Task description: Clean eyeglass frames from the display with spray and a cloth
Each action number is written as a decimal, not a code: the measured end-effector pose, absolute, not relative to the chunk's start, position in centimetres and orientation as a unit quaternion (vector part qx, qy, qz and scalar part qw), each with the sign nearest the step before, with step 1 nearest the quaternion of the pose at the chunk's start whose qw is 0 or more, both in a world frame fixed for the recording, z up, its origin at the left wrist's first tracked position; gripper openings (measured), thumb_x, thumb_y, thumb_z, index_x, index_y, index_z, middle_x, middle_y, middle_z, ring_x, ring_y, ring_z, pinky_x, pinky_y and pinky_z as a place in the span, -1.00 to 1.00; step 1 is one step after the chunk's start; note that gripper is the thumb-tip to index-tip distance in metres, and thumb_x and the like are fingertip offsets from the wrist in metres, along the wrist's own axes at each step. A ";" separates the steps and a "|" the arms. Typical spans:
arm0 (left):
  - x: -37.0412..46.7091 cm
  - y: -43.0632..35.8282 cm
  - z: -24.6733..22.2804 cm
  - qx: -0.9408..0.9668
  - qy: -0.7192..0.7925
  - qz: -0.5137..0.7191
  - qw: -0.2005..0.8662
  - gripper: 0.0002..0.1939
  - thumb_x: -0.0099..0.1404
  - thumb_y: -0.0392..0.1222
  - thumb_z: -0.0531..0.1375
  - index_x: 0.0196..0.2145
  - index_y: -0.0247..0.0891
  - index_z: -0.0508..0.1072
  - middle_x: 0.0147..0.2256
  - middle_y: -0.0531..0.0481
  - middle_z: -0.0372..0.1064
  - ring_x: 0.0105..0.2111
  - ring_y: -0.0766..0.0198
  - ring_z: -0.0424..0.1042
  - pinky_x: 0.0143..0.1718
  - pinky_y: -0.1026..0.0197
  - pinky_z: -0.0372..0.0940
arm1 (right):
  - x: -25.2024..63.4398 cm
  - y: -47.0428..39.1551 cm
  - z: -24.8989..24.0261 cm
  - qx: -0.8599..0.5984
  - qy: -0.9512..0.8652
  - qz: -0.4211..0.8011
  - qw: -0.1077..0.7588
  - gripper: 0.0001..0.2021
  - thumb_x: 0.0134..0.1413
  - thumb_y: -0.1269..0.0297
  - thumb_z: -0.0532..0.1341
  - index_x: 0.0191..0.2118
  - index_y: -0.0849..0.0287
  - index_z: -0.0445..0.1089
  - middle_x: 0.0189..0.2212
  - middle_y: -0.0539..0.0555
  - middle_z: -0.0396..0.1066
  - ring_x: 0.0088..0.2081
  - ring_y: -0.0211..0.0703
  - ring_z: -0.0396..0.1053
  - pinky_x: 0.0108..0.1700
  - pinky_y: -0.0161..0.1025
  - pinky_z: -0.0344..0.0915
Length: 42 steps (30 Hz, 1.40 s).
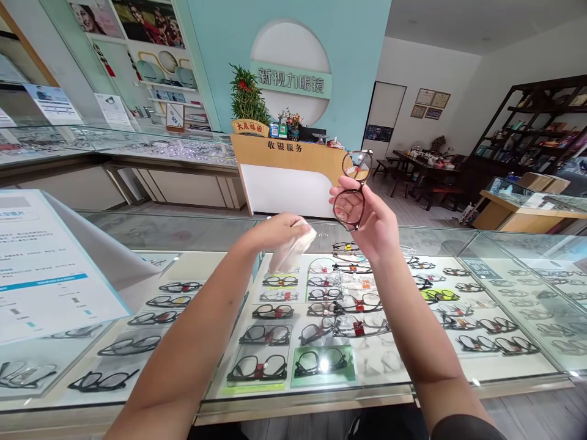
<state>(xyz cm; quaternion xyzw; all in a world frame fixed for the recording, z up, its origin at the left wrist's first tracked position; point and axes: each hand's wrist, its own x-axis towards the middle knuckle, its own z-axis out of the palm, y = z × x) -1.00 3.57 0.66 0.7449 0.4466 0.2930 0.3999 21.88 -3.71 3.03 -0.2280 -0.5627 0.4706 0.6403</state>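
Note:
My right hand holds up a pair of eyeglasses, the dark round frame turned on end with one lens above the other. Fingers show through the lower lens. A pale cloth hangs bunched from my left hand, its fingers closed round it. This hand is left of the eyeglasses and somewhat lower, apart from them. Both hands are above a glass display case in which several rows of eyeglasses lie.
A white printed sign stands on the case at the left. Beyond is a wood and white counter bearing a green plant. More glass cases line the left, and a dark table with benches stands at the back right.

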 end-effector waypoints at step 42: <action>2.9 -1.5 1.7 0.782 0.366 0.405 0.301 -0.64 0.53 0.06 0.11 -0.26 -0.19 0.57 -0.36 0.02 0.47 -0.29 0.11 0.39 -0.23 0.14 0.20 | 19.8 -1.7 -0.7 -0.449 -0.632 -0.076 0.627 -0.65 0.56 0.09 0.11 0.09 0.03 0.62 0.05 0.23 0.45 0.11 0.10 0.41 0.21 0.15 0.37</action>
